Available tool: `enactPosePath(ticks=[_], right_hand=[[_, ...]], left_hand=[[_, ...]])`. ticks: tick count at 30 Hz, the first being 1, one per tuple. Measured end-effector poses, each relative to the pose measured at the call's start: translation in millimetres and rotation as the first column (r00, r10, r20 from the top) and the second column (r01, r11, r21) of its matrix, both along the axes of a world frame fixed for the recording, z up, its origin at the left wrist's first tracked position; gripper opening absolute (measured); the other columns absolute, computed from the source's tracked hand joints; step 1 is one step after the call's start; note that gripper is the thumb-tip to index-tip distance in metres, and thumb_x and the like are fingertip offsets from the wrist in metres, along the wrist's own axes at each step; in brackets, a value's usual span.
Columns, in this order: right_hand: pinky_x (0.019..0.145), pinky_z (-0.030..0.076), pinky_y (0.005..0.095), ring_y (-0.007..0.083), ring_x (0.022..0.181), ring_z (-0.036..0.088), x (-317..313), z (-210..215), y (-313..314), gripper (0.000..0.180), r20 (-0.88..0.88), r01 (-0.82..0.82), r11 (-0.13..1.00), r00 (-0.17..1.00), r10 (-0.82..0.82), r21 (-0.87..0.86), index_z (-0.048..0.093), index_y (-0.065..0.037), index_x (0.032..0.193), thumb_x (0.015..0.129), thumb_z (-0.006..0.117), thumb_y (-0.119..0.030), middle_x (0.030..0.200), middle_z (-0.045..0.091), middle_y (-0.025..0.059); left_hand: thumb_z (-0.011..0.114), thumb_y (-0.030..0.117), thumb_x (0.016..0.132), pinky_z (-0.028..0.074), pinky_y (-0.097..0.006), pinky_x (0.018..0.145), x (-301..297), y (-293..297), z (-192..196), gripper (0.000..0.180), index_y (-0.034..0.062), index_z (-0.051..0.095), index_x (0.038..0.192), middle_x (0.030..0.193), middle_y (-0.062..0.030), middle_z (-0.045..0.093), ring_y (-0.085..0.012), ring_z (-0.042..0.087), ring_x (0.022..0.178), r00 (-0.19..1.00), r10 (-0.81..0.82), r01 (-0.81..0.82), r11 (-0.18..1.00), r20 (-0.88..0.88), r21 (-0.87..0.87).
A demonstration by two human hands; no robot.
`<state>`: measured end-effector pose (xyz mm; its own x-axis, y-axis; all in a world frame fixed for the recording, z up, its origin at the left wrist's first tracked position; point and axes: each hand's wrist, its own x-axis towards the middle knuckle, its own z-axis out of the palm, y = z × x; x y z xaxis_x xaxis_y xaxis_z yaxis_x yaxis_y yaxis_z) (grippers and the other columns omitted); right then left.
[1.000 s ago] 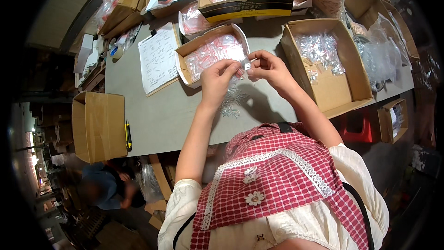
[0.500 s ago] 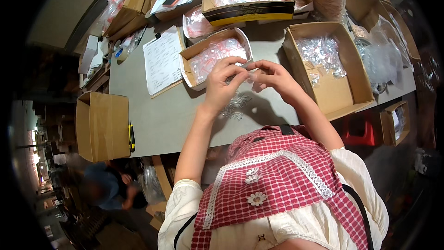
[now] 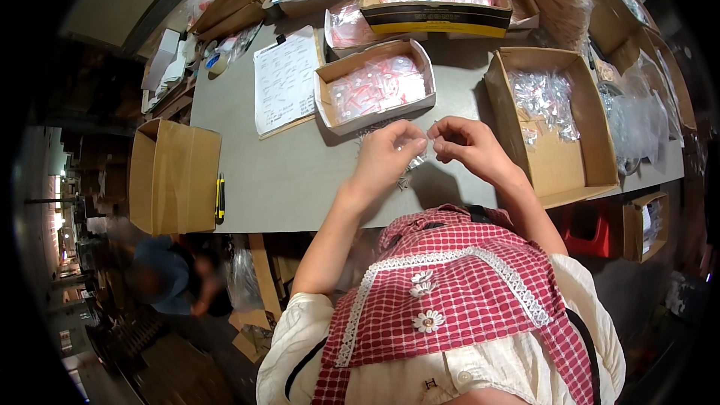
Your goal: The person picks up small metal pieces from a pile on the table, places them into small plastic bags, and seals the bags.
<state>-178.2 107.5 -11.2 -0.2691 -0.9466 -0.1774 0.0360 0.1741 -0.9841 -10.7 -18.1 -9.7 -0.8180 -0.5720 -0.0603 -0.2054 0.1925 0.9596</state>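
Note:
My left hand (image 3: pixel 390 153) is closed, thumb and fingers curled round what looks like a small clear plastic bag (image 3: pixel 420 157), mostly hidden by the fingers. Close to its right, fingertips almost meeting it, my right hand (image 3: pixel 474 150) is pinched; whatever is in the pinch is too small to make out. Under and beside my left hand lies a loose pile of small thin metal parts (image 3: pixel 403 182), partly covered. Just beyond my hands, a white-sided carton (image 3: pixel 375 121) holds small clear bags with red strips. Right of my hands, an open cardboard box (image 3: pixel 566 172) contains small bags of metal parts.
A clipboard with a written sheet (image 3: pixel 286 82) lies left of the white-sided carton. A black-and-yellow box (image 3: pixel 442 21) of clear bags stands behind it. An upright cardboard box (image 3: pixel 176 180) and a yellow-black cutter (image 3: pixel 220 199) are at the left edge. Another person (image 3: pixel 169 277) sits lower left.
The view has shifted, so the table's things sit farther right. My hands have come nearer to me, off the white-sided carton's edge, and a small gap now shows between their fingertips.

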Motion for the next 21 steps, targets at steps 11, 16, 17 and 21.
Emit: enactPosePath(ticks=[11,16,17,21], right_hand=[[0.057,0.041,0.0238,0.0055,0.063,0.051,0.1,13.2,7.1,0.019,-0.040,-0.118,0.989,0.992,0.122,0.095,0.062,-0.002,0.081,0.087,0.072,-0.017,0.070,0.059,-0.0013],[0.058,0.035,0.0230,0.0042,0.064,0.043,3.3,3.8,6.5,0.024,0.058,-0.098,0.995,0.993,0.100,-0.035,0.056,-0.004,0.073,0.085,0.074,-0.015,0.068,0.053,-0.0048],[0.058,0.035,0.0227,0.0042,0.064,0.043,5.3,-1.2,5.8,0.024,0.116,-0.107,0.992,0.987,0.115,-0.070,0.056,-0.005,0.072,0.084,0.074,-0.014,0.068,0.053,-0.0050],[0.059,0.035,0.0217,0.0034,0.064,0.045,12.8,-0.5,5.3,0.023,0.238,-0.146,0.981,0.956,0.173,-0.126,0.056,-0.007,0.072,0.084,0.074,-0.014,0.069,0.057,-0.0044]], left_hand=[[0.071,0.017,0.090,0.048,-0.022,0.066,3.8,8.9,2.6,0.017,0.0027,0.069,0.100,0.083,-0.0010,0.068,-0.0046,0.060,0.074,0.986,0.164,-0.151,0.901,-0.003,-0.407],[0.070,0.019,0.091,0.048,-0.023,0.061,5.9,14.7,26.9,0.016,0.0032,0.070,0.096,0.079,-0.0010,0.068,-0.0038,0.058,0.069,0.996,0.086,-0.070,0.940,0.032,-0.333],[0.070,0.019,0.091,0.048,-0.024,0.060,5.6,17.0,33.8,0.017,0.0028,0.070,0.095,0.078,-0.0011,0.068,-0.0039,0.058,0.068,0.997,0.012,0.001,0.985,0.071,-0.175],[0.064,0.023,0.096,0.046,-0.023,0.056,9.9,13.8,21.3,0.022,0.0026,0.070,0.090,0.077,-0.0019,0.068,-0.0046,0.058,0.068,0.992,-0.083,0.078,0.995,0.092,0.055]])
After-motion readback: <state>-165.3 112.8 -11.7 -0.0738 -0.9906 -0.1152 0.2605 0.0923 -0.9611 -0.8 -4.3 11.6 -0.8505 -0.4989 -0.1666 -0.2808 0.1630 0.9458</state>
